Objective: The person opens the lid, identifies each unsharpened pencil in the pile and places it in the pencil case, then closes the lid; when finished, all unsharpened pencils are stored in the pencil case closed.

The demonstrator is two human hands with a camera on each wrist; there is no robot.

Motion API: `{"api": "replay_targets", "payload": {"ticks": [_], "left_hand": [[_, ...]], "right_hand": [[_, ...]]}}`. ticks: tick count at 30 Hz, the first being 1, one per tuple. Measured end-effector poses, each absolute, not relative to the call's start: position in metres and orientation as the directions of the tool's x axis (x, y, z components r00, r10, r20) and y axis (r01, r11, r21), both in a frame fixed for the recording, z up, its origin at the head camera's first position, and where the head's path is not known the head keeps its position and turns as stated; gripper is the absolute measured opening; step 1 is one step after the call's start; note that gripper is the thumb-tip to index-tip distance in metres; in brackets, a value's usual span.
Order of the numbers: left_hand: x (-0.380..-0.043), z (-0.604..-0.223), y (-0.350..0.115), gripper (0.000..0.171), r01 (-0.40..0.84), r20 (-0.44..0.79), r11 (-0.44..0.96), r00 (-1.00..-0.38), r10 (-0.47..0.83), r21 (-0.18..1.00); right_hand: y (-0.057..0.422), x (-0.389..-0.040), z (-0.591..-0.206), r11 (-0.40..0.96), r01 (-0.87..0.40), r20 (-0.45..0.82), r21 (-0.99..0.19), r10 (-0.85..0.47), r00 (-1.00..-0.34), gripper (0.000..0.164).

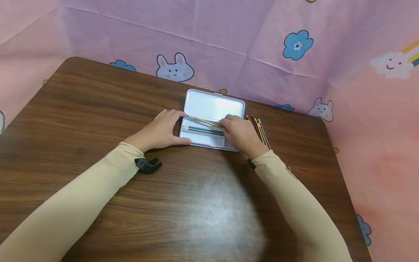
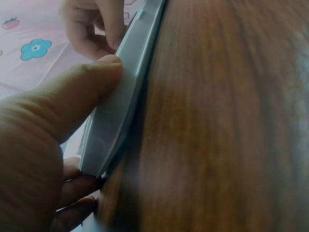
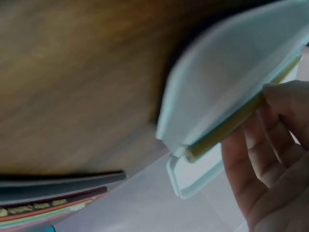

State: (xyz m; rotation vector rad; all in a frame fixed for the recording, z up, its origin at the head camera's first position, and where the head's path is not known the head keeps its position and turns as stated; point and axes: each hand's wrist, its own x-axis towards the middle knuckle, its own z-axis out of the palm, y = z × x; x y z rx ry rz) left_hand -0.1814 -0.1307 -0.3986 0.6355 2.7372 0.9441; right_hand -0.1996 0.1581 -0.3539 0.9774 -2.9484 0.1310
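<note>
An open pencil case (image 1: 204,139), white inside, lies on the table with its lid (image 1: 203,102) tipped back. Green pencils (image 1: 203,130) lie side by side in its tray, eraser ends to the left. My left hand (image 1: 160,129) holds the case's left end, thumb at the front edge and fingers toward the hinge; the left wrist view shows the thumb (image 2: 82,89) against the case's side. A yellow pencil (image 3: 227,126) is pinched between my right hand's (image 1: 240,133) thumb and fingers. It slants over the back of the tray, along the hinge, and the right hand covers the tray's right part.
Several loose pencils (image 1: 260,133) in different colours lie on the wooden table (image 1: 183,203) just right of the case, partly behind the right hand. A patterned pink and purple cloth (image 1: 229,36) hangs behind the table and along its right side.
</note>
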Motion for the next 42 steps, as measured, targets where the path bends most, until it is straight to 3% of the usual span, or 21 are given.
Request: {"api": "replay_targets", "payload": {"ticks": [17, 34, 38, 42], "left_hand": [[-0.182, -0.396, -0.126, 0.098, 0.331, -0.036, 0.704, -0.891, 0.452, 0.628], [-0.184, -0.398, -0.124, 0.100, 0.341, -0.030, 0.703, -0.889, 0.458, 0.625], [-0.183, -0.400, -0.126, 0.099, 0.340, -0.025, 0.704, -0.891, 0.453, 0.624], [-0.183, -0.400, -0.128, 0.100, 0.335, -0.029, 0.707, -0.893, 0.449, 0.623]], "right_hand": [[0.153, -0.205, -0.356, 0.749, -0.661, -0.014, -0.042, -0.662, -0.749, 0.022], [0.156, -0.205, -0.357, 0.771, -0.634, -0.026, -0.064, -0.636, -0.771, 0.023], [0.169, -0.203, -0.350, 0.784, -0.599, 0.005, -0.162, -0.607, -0.795, 0.021], [0.200, -0.202, -0.341, 0.820, -0.491, 0.052, -0.294, -0.499, -0.865, 0.021]]}}
